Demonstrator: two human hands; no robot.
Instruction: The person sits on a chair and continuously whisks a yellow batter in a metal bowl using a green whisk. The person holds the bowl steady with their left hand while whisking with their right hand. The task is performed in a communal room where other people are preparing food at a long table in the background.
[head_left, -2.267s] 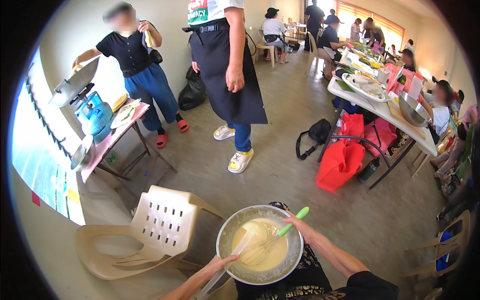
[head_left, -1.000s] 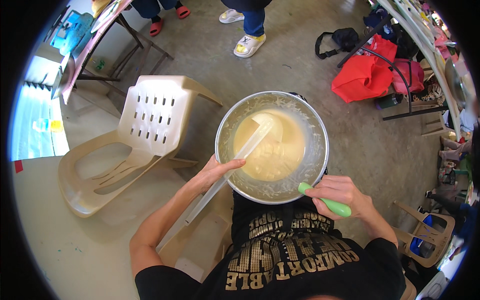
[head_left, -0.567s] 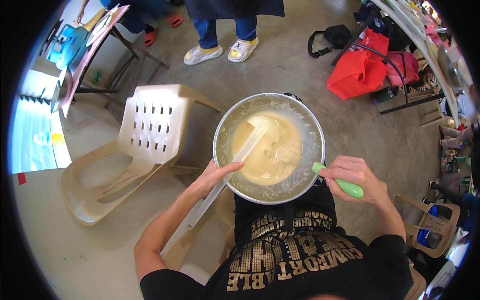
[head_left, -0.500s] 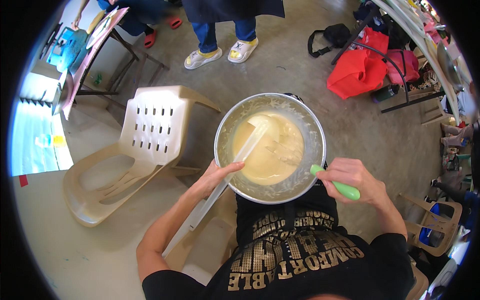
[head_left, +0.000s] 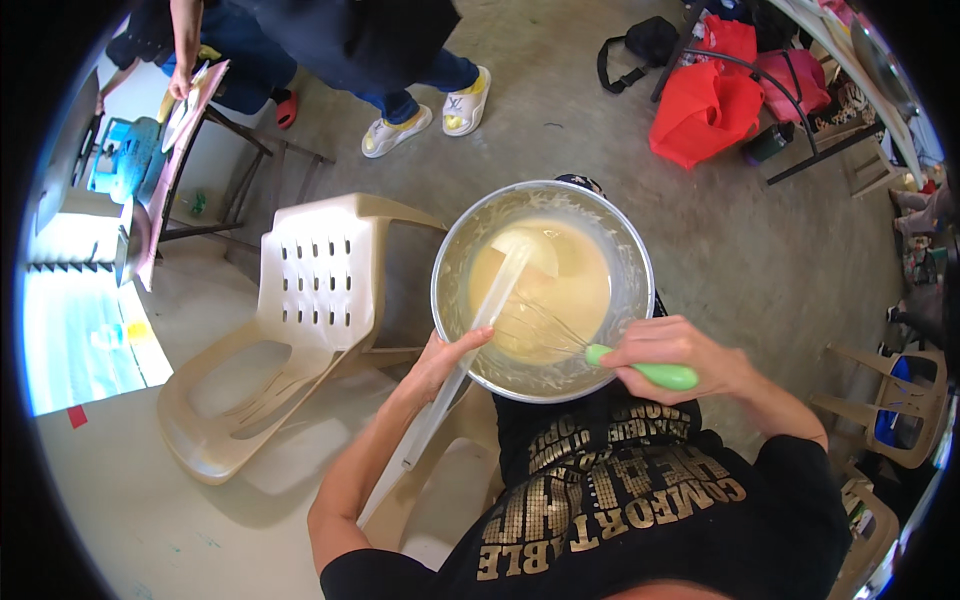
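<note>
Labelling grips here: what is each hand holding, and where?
Right hand grips the whisk by its green handle; left hand holds the bowl's rim and spatula mid-shaft.

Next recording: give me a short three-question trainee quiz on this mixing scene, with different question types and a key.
1. True or false: the right hand grips the green-handled wire whisk, whose wires sit in the pale yellow batter.
2. Which hand steadies the round metal mixing bowl? A) left hand B) right hand C) neither
3. Fill in: the translucent plastic spatula leans on the bowl's ___ rim, beside the beige plastic chair.

Key: 1 true; 2 A; 3 left.
</note>
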